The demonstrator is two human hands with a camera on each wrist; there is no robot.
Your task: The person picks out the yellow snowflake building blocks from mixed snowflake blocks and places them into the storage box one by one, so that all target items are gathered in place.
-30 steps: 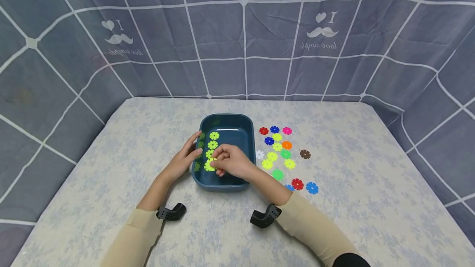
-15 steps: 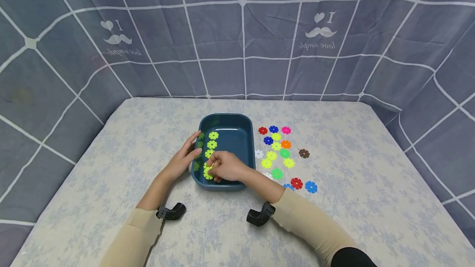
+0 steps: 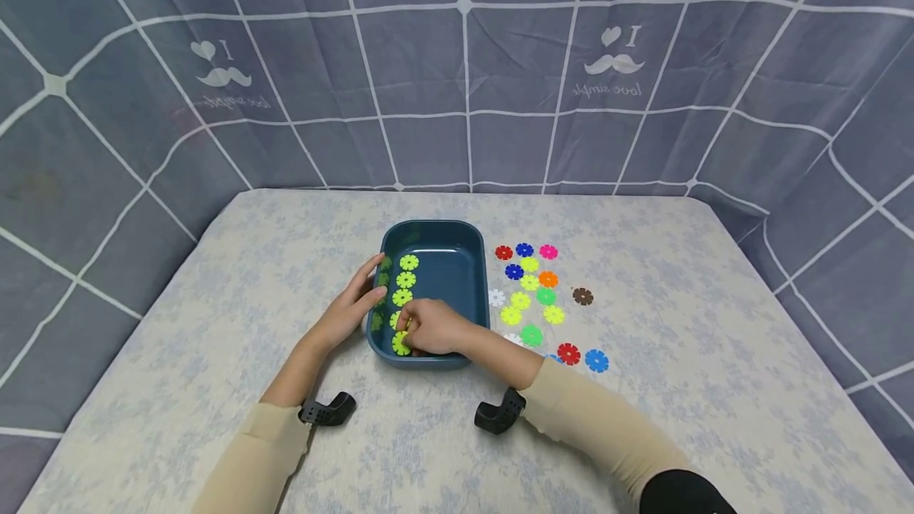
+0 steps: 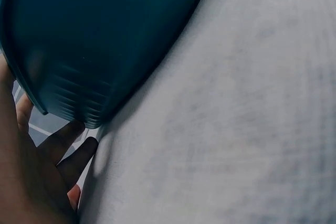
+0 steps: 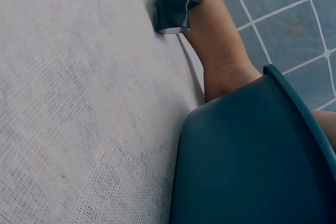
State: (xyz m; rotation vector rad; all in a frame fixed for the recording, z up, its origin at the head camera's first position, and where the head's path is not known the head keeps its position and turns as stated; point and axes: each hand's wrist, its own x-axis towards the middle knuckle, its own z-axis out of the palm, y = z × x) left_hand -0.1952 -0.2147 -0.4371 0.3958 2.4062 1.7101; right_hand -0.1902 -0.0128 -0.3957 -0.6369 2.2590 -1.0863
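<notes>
A dark blue-green plastic bin, its rim (image 3: 488, 284) raised all round, stands in front of me. My left hand (image 3: 347, 309) holds its left side, thumb at the rim; in the left wrist view the spread fingers (image 4: 79, 158) lie along the outer wall (image 4: 105, 40). Inside, my right hand (image 3: 437, 327) is low near the front left corner, curled fingers pinching a yellow notched plastic disc (image 3: 401, 345). Behind it, more yellow discs (image 3: 405, 280) form a column along the left wall, one partly covered by the fingers. The right wrist view shows mainly the bin's outside (image 5: 247, 161).
Right of the bin lie several loose notched discs: red (image 3: 568, 353), blue (image 3: 597, 361), green (image 3: 531, 335), orange (image 3: 548, 279), brown (image 3: 582, 297), pink, white and yellow. A pale patterned cloth (image 3: 678, 324) covers the table; a grey checked curtain (image 3: 521, 62) hangs behind.
My right hand has moved down towards the bin's front with the yellow disc, leaving it at the near end of the column. The left hand has stayed on the bin's side.
</notes>
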